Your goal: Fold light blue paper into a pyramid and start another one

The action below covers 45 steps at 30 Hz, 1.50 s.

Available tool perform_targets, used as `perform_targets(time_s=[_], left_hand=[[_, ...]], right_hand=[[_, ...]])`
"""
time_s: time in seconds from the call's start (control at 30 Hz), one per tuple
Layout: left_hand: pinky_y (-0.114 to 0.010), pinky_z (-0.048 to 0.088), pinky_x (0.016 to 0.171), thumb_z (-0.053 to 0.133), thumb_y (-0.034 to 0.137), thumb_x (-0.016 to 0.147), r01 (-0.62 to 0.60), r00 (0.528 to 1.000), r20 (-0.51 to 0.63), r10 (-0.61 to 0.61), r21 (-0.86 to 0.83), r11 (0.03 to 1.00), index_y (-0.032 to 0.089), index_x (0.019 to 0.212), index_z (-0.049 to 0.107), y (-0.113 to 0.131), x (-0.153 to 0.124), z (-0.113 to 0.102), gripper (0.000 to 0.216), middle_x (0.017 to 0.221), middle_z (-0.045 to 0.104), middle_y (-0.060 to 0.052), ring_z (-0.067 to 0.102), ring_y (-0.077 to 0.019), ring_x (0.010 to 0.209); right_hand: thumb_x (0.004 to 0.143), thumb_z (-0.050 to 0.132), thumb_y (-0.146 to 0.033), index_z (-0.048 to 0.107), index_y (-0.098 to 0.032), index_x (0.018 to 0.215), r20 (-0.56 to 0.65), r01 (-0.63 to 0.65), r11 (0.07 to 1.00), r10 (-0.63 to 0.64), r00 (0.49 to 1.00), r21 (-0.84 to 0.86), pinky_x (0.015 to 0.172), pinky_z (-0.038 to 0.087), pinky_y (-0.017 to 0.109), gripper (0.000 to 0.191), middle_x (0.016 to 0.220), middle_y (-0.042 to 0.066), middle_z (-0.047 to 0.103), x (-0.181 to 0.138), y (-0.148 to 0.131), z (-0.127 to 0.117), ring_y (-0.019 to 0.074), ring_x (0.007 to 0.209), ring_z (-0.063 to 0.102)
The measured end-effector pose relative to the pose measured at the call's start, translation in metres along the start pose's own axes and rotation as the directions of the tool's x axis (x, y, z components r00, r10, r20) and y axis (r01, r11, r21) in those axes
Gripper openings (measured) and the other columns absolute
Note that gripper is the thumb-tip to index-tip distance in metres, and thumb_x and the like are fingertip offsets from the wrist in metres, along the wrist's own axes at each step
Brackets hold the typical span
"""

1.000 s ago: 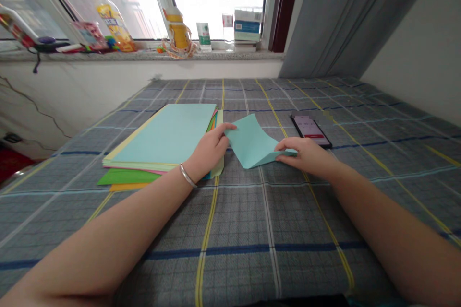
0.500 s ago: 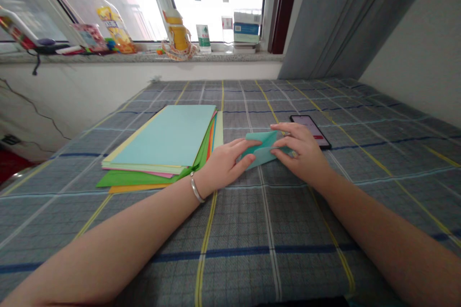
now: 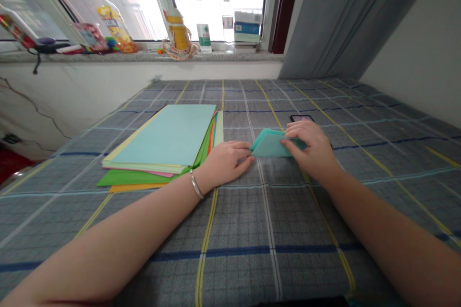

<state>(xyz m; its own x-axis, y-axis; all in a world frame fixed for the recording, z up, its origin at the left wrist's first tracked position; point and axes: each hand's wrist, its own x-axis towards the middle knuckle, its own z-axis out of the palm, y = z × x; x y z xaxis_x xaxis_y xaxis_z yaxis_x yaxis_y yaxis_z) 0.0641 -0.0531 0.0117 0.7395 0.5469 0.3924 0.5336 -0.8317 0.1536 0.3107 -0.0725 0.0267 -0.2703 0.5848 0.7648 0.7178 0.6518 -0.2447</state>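
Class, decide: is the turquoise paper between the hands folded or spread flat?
Folded: the turquoise paper shows two overlapping layers, gripped by the right hand.

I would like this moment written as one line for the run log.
left hand: at left end of folded teal paper | right hand: holding its right end | nearby: paper stack, phone partly hidden behind right hand

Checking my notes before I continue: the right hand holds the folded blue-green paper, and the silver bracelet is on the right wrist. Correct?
Not quite: the head view shows the silver bracelet on the left wrist. The right hand does hold the folded blue-green paper.
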Motion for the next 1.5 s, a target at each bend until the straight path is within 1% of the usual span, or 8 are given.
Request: perform_targets(time_s=[0.17, 0.33, 0.57, 0.67, 0.87, 1.1, 1.3, 1.5], left_hand=[[-0.038, 0.051, 0.096, 0.050, 0.029, 0.095, 0.094, 0.995, -0.019, -0.095, -0.036, 0.995, 0.020, 0.105, 0.071, -0.015, 0.000, 0.006, 0.025, 0.109, 0.073, -0.003, 0.066, -0.0194, 0.102], [-0.036, 0.050, 0.092, 0.057, 0.033, 0.093, 0.081, 0.995, -0.043, -0.085, -0.087, 0.993, 0.020, 0.089, 0.071, -0.012, 0.001, 0.006, 0.020, 0.103, 0.073, -0.002, 0.066, -0.0192, 0.097], [-0.025, 0.048, 0.066, 0.062, 0.033, 0.088, 0.187, 0.948, -0.201, -0.248, -0.280, 0.942, 0.019, 0.090, 0.059, 0.009, 0.000, 0.004, 0.015, 0.085, 0.068, 0.000, 0.062, -0.0129, 0.072], [-0.021, 0.046, 0.060, 0.061, 0.032, 0.088, 0.187, 0.908, -0.266, -0.325, -0.437, 0.880, 0.020, 0.097, 0.053, 0.015, -0.001, 0.005, 0.017, 0.086, 0.066, 0.000, 0.064, -0.0118, 0.074], [-0.018, 0.040, 0.046, 0.055, 0.034, 0.092, 0.209, 0.874, -0.229, -0.428, -0.618, 0.758, 0.022, 0.107, 0.052, 0.022, -0.001, 0.006, 0.020, 0.075, 0.066, 0.001, 0.059, -0.0097, 0.059], [-0.020, 0.050, 0.061, 0.056, 0.032, 0.093, 0.179, 0.878, -0.258, -0.402, -0.603, 0.777, 0.022, 0.134, 0.047, 0.027, -0.002, 0.001, 0.044, 0.087, 0.072, -0.002, 0.068, -0.0127, 0.074], [-0.024, 0.053, 0.077, 0.052, 0.029, 0.094, 0.170, 0.891, -0.324, -0.318, -0.411, 0.895, 0.019, 0.102, 0.070, 0.026, 0.001, 0.000, 0.023, 0.095, 0.075, -0.002, 0.068, -0.0146, 0.085], [-0.027, 0.054, 0.079, 0.051, 0.030, 0.094, 0.138, 0.897, -0.343, -0.278, -0.381, 0.914, 0.018, 0.101, 0.072, 0.026, 0.002, 0.000, 0.025, 0.095, 0.075, -0.004, 0.069, -0.0154, 0.084]], right_hand=[[0.086, 0.061, -0.027, 0.060, -0.024, 0.075, -0.010, -0.066, 0.998, 0.066, 0.998, 0.003, 0.091, 0.046, 0.045, 0.011, 0.086, 0.005, 0.070, 0.000, 0.004, -0.002, 0.0236, 0.089, 0.065], [0.085, 0.061, -0.025, 0.059, -0.024, 0.075, -0.007, -0.047, 0.999, 0.047, 0.999, 0.018, 0.087, 0.047, 0.042, 0.011, 0.084, 0.005, 0.071, -0.001, 0.002, 0.002, 0.0225, 0.085, 0.064], [0.082, 0.065, -0.024, 0.061, -0.024, 0.076, -0.034, 0.011, 0.999, -0.010, 0.999, 0.040, 0.086, 0.047, 0.043, 0.008, 0.081, 0.003, 0.071, -0.003, -0.009, 0.008, 0.0216, 0.082, 0.064], [0.083, 0.064, -0.022, 0.061, -0.024, 0.079, -0.033, 0.024, 0.998, -0.022, 0.999, 0.050, 0.086, 0.047, 0.042, 0.006, 0.082, 0.002, 0.070, -0.004, -0.015, 0.010, 0.0208, 0.081, 0.064], [0.084, 0.063, -0.020, 0.061, -0.023, 0.084, -0.043, 0.009, 1.000, -0.008, 0.999, 0.017, 0.077, 0.048, 0.036, 0.004, 0.082, 0.003, 0.070, -0.006, -0.024, 0.009, 0.0203, 0.081, 0.063], [0.086, 0.062, -0.022, 0.060, -0.022, 0.083, -0.042, -0.021, 1.000, 0.021, 0.999, 0.011, 0.077, 0.046, 0.035, 0.004, 0.081, 0.003, 0.069, -0.006, -0.026, 0.009, 0.0198, 0.081, 0.062], [0.086, 0.061, -0.025, 0.060, -0.023, 0.082, -0.044, -0.057, 0.998, 0.057, 0.997, -0.018, 0.075, 0.045, 0.035, 0.005, 0.080, 0.003, 0.068, -0.007, -0.026, 0.011, 0.0204, 0.079, 0.062], [0.087, 0.060, -0.028, 0.059, -0.023, 0.082, -0.041, -0.068, 0.998, 0.068, 0.997, -0.012, 0.075, 0.044, 0.036, 0.008, 0.080, 0.003, 0.068, -0.008, -0.026, 0.012, 0.0207, 0.079, 0.062]])
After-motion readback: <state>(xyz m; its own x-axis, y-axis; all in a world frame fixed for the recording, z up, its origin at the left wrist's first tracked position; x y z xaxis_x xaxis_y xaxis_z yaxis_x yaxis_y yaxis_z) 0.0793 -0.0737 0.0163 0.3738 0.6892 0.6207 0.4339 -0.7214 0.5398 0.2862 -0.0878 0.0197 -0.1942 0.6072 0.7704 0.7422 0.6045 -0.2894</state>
